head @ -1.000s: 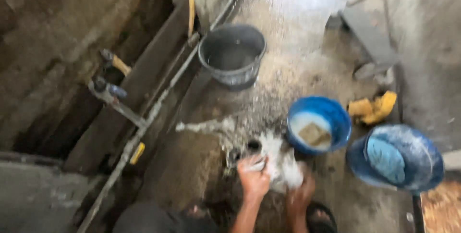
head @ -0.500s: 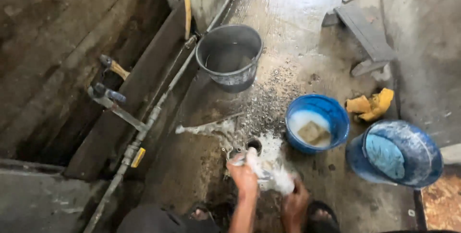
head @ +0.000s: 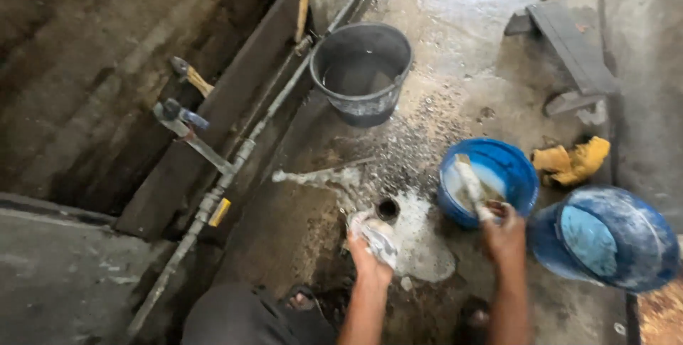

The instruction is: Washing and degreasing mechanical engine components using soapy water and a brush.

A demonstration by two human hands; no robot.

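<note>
Right hand (head: pixel 504 235): moved right off the floor patch, now clenched on a pale tool (head: pixel 471 185) dipping into the near blue bowl (head: pixel 491 183). Left hand (head: pixel 371 245): kept low, grasping a wet rag (head: pixel 377 237) beside the floor hole (head: pixel 388 210); reloading judged underway.

Your left hand (head: pixel 370 245) rests on the floor (head: pixel 441 103) just before the small drain hole (head: pixel 388 209), while your right hand (head: pixel 504 231) sits to its right at the near rim of a bowl (head: pixel 488 181), holding a stick (head: pixel 469 185) that slants into the bowl. A tilted bucket (head: pixel 605 238) lies just right of that bowl, with a crumpled cloth (head: pixel 573 161) behind it. Farther back stands a pail (head: pixel 361 73), and along your left a pipe (head: pixel 235 167) runs beside the wall, carrying a tap (head: pixel 178 116).
</note>
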